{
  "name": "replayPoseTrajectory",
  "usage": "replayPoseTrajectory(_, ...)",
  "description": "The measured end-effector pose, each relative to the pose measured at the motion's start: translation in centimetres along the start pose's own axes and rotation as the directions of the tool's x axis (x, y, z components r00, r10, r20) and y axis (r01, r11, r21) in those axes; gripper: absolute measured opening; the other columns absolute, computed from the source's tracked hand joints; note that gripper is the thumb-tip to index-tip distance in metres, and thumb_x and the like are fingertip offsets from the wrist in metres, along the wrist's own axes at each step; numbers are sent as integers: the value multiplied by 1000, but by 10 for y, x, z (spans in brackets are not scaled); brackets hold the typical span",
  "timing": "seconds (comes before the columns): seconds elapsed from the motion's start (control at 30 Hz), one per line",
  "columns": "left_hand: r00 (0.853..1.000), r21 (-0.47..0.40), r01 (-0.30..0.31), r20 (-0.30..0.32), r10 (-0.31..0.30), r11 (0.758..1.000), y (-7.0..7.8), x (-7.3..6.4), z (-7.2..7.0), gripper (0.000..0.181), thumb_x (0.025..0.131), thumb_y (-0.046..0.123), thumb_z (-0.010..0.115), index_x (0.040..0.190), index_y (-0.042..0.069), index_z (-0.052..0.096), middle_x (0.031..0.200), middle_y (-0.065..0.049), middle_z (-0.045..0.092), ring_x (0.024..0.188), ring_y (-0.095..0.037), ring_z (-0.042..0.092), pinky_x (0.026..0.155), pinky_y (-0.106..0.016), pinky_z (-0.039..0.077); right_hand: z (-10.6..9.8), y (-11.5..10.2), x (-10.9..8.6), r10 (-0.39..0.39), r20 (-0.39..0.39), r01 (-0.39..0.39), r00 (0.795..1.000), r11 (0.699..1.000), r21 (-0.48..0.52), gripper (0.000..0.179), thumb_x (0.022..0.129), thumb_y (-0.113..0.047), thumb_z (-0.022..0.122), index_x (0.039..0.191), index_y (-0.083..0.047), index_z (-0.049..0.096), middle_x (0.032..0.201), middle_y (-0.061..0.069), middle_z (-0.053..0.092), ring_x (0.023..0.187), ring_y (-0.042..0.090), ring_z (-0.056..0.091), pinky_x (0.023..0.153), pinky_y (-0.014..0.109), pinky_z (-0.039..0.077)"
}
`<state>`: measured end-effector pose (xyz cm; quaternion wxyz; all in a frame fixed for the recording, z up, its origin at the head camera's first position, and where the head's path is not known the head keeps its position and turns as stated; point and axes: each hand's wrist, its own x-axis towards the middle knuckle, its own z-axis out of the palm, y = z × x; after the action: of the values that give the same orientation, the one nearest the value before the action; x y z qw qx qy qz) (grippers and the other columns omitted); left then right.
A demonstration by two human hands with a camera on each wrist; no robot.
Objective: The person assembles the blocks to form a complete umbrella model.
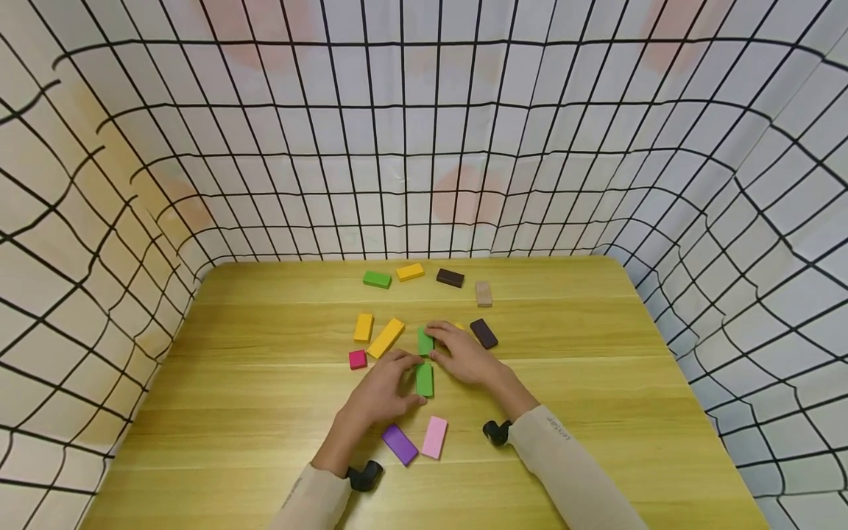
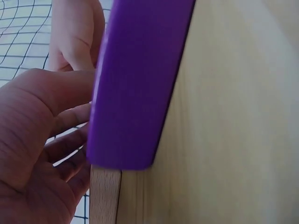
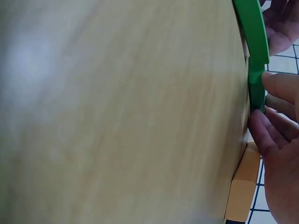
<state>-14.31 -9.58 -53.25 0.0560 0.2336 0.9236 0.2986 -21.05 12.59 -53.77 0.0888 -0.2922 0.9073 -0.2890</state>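
Note:
Two green blocks lie nearly end to end on the wooden table. My left hand (image 1: 380, 394) holds the nearer green block (image 1: 425, 381) by its ends, forefinger at the far end and thumb at the near one. My right hand (image 1: 465, 357) pinches the farther green block (image 1: 425, 341) between thumb and fingers, also seen in the right wrist view around the green block (image 3: 257, 91). A purple block (image 1: 400, 444) and a pink block (image 1: 434, 438) lie nearest to me. In the left wrist view the purple block (image 2: 138, 88) hides the left fingertips.
Left of the hands lie two yellow blocks (image 1: 386, 338) and a small red block (image 1: 358, 359). Right of them is a black block (image 1: 484, 333); a yellow block (image 3: 243, 186) is partly hidden. Several blocks, including a beige one (image 1: 483, 294), line the back. Black wire mesh (image 1: 397, 154) surrounds the table.

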Motion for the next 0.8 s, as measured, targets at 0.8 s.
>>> replayPoseTrajectory(0.8, 1000, -1, 12, -1, -12, 1000, 3, 8, 3, 66, 84, 32, 87, 142, 12, 61, 139, -5, 59, 130, -25, 57, 110, -41, 50, -2, -4, -2, -7, 6, 7, 1000, 1000, 11, 48, 108, -17, 55, 154, -4, 47, 161, 13, 42, 148, 34, 43, 121, 49, 38)
